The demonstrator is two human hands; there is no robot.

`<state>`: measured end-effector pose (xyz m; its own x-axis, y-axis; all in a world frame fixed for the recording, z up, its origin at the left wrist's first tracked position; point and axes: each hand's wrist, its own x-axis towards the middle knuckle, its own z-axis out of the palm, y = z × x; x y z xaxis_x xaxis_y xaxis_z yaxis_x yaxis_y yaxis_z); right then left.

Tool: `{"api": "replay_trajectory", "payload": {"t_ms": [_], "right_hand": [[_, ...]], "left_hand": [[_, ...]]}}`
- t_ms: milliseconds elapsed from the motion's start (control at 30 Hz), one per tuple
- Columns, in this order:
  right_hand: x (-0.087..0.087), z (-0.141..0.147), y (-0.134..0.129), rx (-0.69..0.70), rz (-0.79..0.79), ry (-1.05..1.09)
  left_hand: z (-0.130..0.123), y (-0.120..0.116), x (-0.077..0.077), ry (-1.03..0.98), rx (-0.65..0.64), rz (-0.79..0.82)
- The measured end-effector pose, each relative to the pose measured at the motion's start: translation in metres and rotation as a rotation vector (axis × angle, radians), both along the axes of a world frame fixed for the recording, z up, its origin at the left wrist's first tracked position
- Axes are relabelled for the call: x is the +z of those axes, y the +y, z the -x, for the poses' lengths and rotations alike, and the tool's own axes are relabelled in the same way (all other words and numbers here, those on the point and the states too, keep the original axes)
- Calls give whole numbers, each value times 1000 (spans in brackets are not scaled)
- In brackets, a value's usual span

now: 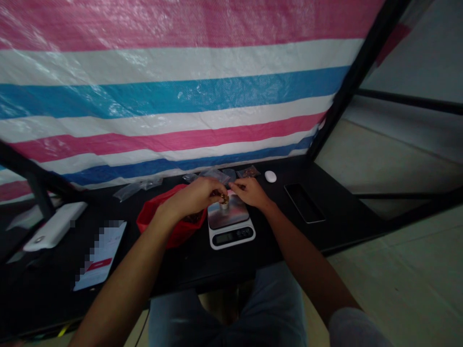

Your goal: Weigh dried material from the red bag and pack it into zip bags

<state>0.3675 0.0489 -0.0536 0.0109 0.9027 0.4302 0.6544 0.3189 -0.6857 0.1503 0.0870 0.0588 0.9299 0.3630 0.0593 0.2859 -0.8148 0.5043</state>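
Observation:
A white digital scale (231,237) with a shiny metal plate stands on the black table in front of me. On its plate is a small round container (224,205) with brownish bits at its top. My left hand (209,193) reaches over from the left, its fingers pinched at those bits. From the right, my right hand (250,192) hovers at the plate's back edge, fingertips together near the container; what they hold, if anything, is too small to name. Beside the scale on the left lies an open red bag (175,236) with dark brown contents, partly under my left forearm.
Clear plastic bags (213,174) lie along the striped sheet, one with brown pieces (249,172). A white oval case (270,176) and a black phone (304,203) are at right. At left are a white device (56,226) and a phone with lit screen (103,255).

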Motion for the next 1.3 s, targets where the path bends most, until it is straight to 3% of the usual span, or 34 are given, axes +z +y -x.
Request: {"api": "replay_trajectory", "payload": {"t_ms": [367,567,867,1300], "right_hand": [[2,2,0,17,17,8],[1,1,1,23,15,4],[3,2,-1,19,23,2],[1,2,0,10,20,-9]], "left_hand": [[0,4,-11,33,-18,-78],[1,8,-12,10,-61,-44],[4,5,-6,8,-48,-12],[3,6,-11,5,5,28]]}}
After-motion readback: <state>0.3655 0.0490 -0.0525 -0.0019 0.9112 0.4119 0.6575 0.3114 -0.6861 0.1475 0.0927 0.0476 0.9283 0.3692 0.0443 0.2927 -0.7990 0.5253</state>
